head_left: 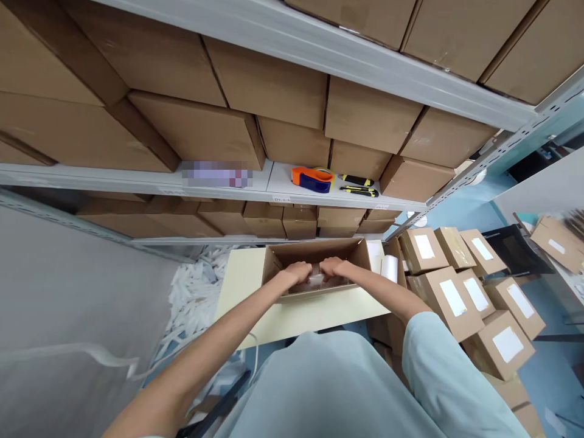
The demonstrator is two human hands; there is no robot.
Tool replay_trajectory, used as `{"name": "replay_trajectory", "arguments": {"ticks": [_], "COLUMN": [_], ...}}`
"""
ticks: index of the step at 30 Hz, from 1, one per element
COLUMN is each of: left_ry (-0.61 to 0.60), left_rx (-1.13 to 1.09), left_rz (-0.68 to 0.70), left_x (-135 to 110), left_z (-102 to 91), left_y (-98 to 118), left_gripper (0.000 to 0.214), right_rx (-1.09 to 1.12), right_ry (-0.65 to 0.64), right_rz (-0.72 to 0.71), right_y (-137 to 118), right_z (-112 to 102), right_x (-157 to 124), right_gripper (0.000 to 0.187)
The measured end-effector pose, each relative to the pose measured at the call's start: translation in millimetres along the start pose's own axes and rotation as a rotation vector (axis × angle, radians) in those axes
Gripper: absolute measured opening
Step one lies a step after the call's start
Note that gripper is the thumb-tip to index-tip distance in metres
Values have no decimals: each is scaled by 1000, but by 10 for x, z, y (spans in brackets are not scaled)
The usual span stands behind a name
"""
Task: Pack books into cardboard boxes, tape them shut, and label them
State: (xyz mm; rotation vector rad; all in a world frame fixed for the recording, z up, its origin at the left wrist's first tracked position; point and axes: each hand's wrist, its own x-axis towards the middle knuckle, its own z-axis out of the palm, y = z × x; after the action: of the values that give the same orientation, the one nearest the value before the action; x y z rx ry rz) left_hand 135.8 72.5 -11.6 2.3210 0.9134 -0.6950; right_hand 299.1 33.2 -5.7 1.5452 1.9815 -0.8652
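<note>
An open cardboard box (295, 249) stands on the pale yellow table (255, 313), its inside facing up. Both my hands reach down into it. My left hand (298, 271) is closed, its fingers curled, near the middle of the box. Close to its right, my right hand (331, 266) is closed in the same way. Between and below them shows a pale, shiny, see-through patch (316, 280), perhaps plastic or tape; I cannot tell which. My fingertips are hidden, and so is whatever they may grip.
Shelves of cardboard boxes (292, 85) rise ahead. An orange-and-blue tape dispenser (312, 179) and yellow-black utility knives (358, 191) lie on the shelf edge. A white roll (389, 268) stands right of the box. Labelled cartons (451, 298) are stacked right; paper strips (194, 298) lie left.
</note>
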Motion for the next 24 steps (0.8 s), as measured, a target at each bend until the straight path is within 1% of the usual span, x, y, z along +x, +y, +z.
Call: {"name": "replay_trajectory", "arguments": {"ticks": [3, 6, 9, 10, 11, 12, 13, 14, 15, 16, 17, 18, 19, 20, 22, 23, 24], "left_ry": [-2, 47, 131, 174, 248, 359, 508, 680, 851, 991, 1077, 1109, 1097, 1060, 983, 969, 975], "left_rx": [20, 39, 25, 12, -9, -35, -69, -108, -152, -202, -257, -323, -394, -460, -547, -563, -562], "left_rz": [-19, -27, 1, 18, 37, 47, 39, 1, -67, -158, -261, -358, -436, -490, -529, -522, -505], "left_x": [-47, -183, -454, -576, -708, -844, -975, -1093, -1193, -1269, -1321, -1354, -1371, -1381, -1409, -1437, -1479], "left_z": [41, 43, 54, 77, 115, 167, 233, 309, 389, 470, 546, 613, 671, 718, 789, 818, 846], "left_y": [54, 138, 187, 186, 176, 157, 132, 105, 76, 50, 28, 10, -5, -17, -46, -66, -92], "left_gripper": [21, 22, 28, 32, 36, 40, 42, 46, 52, 61, 71, 77, 75, 67, 41, 33, 29], "right_rx": [-8, -7, 9, 13, 24, 48, 78, 160, 239, 304, 370, 436, 506, 572, 652, 657, 645], "right_ry": [-36, 4, 88, 108, 145, 209, 298, 480, 684, 876, 1021, 1094, 1105, 1069, 971, 949, 948], "right_rz": [29, 59, 86, 94, 100, 106, 114, 127, 164, 253, 369, 477, 565, 619, 638, 630, 620], "right_y": [-27, -72, -63, -38, -2, 44, 97, 154, 209, 260, 300, 325, 334, 322, 238, 169, 86], "right_z": [48, 30, 9, 26, 62, 120, 199, 294, 401, 512, 621, 722, 811, 886, 995, 1032, 1063], "right_x": [6, -61, -286, -413, -564, -735, -919, -1105, -1281, -1439, -1569, -1668, -1735, -1775, -1798, -1796, -1794], "right_gripper": [35, 30, 31, 32, 34, 36, 39, 38, 36, 37, 42, 47, 49, 48, 39, 37, 37]}}
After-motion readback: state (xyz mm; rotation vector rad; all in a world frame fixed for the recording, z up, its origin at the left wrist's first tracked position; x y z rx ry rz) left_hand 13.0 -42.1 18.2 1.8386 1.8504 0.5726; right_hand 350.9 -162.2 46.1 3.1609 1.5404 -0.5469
